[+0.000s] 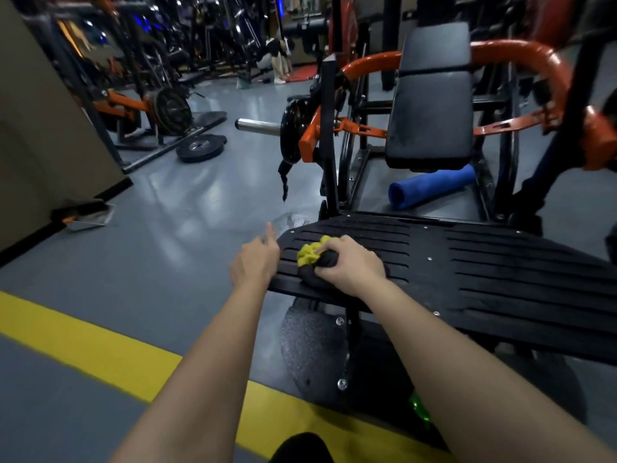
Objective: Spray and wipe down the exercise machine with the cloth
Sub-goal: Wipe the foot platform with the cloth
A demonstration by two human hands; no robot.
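The exercise machine has a black ribbed footplate (484,262) in front of me and a black padded seat (430,95) behind it, framed by orange arms. My right hand (350,265) grips a bunched yellow and black cloth (312,259) and presses it onto the plate's left part. My left hand (255,265) rests against the plate's left edge, its index finger pointing forward and its other fingers hidden behind the palm. A green object (420,411), possibly the spray bottle, shows blurred under the plate near my right forearm.
A rolled blue towel (430,187) lies on the machine's base under the seat. Black weight plates (200,147) lie on the grey floor at left near other racks. A yellow floor stripe (100,342) runs beneath my arms. A person (277,61) crouches far back.
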